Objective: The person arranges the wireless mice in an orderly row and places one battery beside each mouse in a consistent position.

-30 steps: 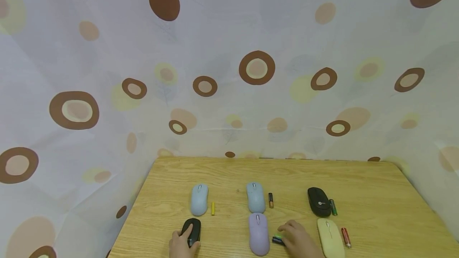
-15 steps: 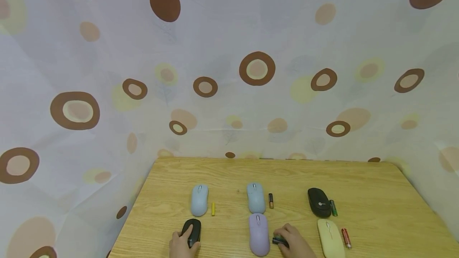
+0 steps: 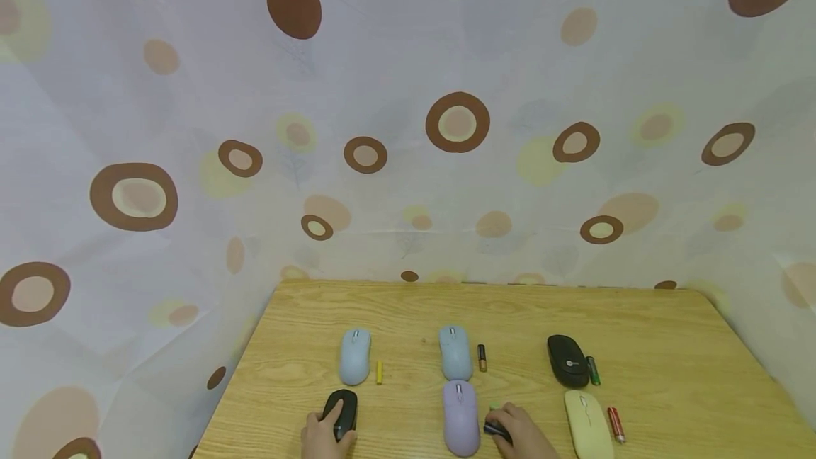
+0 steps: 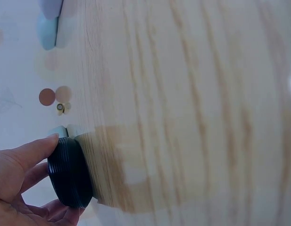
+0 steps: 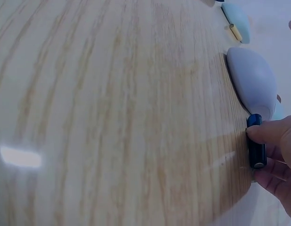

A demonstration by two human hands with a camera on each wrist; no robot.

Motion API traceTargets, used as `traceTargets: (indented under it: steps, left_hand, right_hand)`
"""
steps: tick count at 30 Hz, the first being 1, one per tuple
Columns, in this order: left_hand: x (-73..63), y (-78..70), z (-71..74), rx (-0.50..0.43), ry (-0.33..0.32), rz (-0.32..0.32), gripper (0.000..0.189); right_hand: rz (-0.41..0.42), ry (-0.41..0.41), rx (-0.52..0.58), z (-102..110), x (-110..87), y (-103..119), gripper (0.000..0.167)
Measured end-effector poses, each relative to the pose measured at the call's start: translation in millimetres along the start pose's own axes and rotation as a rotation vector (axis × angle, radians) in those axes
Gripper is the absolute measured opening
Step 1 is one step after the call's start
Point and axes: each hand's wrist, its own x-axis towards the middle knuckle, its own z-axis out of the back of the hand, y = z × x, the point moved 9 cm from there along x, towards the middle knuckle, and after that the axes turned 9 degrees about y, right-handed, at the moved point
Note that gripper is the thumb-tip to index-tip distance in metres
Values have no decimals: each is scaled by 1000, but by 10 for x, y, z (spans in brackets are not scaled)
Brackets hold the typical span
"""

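On the table's left side my left hand (image 3: 324, 439) grips a black computer mouse (image 3: 342, 413), one finger lying along its top. The left wrist view shows the same mouse (image 4: 70, 173) between thumb and fingers. My right hand (image 3: 524, 434) pinches a dark blue battery (image 3: 496, 431) just right of the purple mouse (image 3: 460, 418). In the right wrist view the thumb presses on the side of this battery (image 5: 256, 143), close beside the mouse's end. A bit of green (image 3: 494, 407) shows at the right fingertips, mostly hidden by the hand.
Two light blue mice (image 3: 355, 356) stand farther back, with a yellow battery (image 3: 379, 372) and a black-and-copper battery (image 3: 482, 358) beside them. To the right lie another black mouse (image 3: 567, 361), a green battery (image 3: 593, 370), a yellow mouse (image 3: 588, 425) and a red battery (image 3: 615, 423).
My right hand has moved slightly left and down onto the dark blue battery and now pinches it. The left hand stays on the black mouse.
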Motion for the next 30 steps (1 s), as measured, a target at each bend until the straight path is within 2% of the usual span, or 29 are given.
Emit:
traceTargets:
  steps: [4,13,16,21,25,30]
  left_hand:
    - [-1,-2,2,-5,7,0,54]
    - [1,-9,3,5,5,-14,54]
    - [5,-8,2,14,2,-17,54]
    - [13,0,-5,14,0,-16,54]
    - [15,5,-13,10,10,-1,54]
    - [26,15,-27,3,28,8,55]
  right_hand:
    - [16,-8,-5,4,2,2,19]
    - [-19,6,56,7,21,-28,17]
    - [-84,-31,122,32,40,-66,17]
    - [-250,-171,247,95,43,-117,17]
    - [-326,-267,278,141,45,-98,17]
    - [-403,-310,287,141,78,-92,18]
